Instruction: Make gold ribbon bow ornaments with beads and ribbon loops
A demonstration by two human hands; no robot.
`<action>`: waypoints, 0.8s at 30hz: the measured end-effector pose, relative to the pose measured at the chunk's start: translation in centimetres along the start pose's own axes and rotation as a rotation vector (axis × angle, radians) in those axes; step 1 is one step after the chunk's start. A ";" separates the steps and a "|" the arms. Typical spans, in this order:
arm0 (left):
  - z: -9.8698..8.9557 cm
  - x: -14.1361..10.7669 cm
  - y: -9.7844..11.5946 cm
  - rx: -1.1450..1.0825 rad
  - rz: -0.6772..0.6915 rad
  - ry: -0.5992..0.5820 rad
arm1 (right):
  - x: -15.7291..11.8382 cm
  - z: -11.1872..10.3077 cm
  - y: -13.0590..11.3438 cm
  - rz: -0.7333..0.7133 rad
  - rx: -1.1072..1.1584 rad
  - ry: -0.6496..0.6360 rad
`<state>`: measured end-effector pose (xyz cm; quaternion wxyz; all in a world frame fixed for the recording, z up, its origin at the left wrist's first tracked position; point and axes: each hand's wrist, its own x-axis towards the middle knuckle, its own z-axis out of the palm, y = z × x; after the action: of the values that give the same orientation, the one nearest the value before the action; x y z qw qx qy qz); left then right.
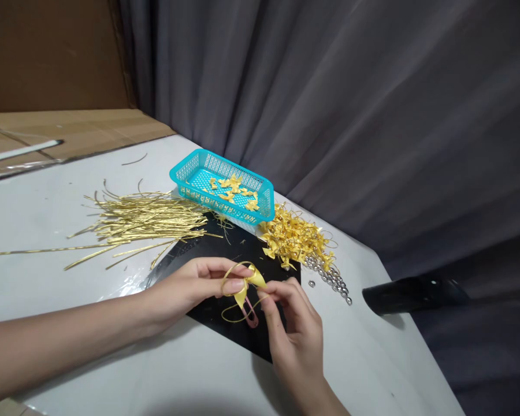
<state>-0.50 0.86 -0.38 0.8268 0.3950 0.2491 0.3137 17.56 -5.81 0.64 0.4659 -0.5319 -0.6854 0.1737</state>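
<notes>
Left hand, reaching in from the left, palm turned inward — fingers pinched on a yellow bow. Right hand, raised from below — thumb and forefinger closed on thin gold cord at the bow. Bow: shiny, pointed ends, cord looped around it, held above a black mat on the white worktop, pink pin just beneath.

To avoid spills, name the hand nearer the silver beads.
Right. The right hand is in front and left of the silver beads; the left hand is farther left.
</notes>
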 end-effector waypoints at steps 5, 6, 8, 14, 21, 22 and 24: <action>0.0 0.0 -0.1 -0.068 -0.011 -0.029 | -0.2 0.5 0.1 0.208 0.161 -0.040; 0.0 0.1 -0.1 -0.074 -0.015 -0.031 | -0.1 0.6 -0.1 0.257 0.199 -0.053; 0.0 0.1 -0.1 -0.075 -0.018 -0.032 | 0.1 0.6 -0.4 0.352 0.277 -0.091; -0.2 0.2 -0.2 -0.043 -0.031 0.011 | 0.7 0.2 -1.0 0.519 0.407 -0.190; 0.0 0.1 -0.2 -0.101 -0.045 -0.003 | 0.6 0.3 -0.9 0.514 0.408 -0.180; 0.1 0.1 -0.1 -0.110 -0.052 -0.001 | 0.5 0.3 -0.8 0.512 0.410 -0.181; 0.3 0.1 0.0 -0.121 -0.066 -0.006 | 0.4 0.4 -0.8 0.506 0.410 -0.172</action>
<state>-0.25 0.77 -0.20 0.8598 0.3366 0.2403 0.2996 16.80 -5.61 1.21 0.4459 -0.5637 -0.5192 0.4624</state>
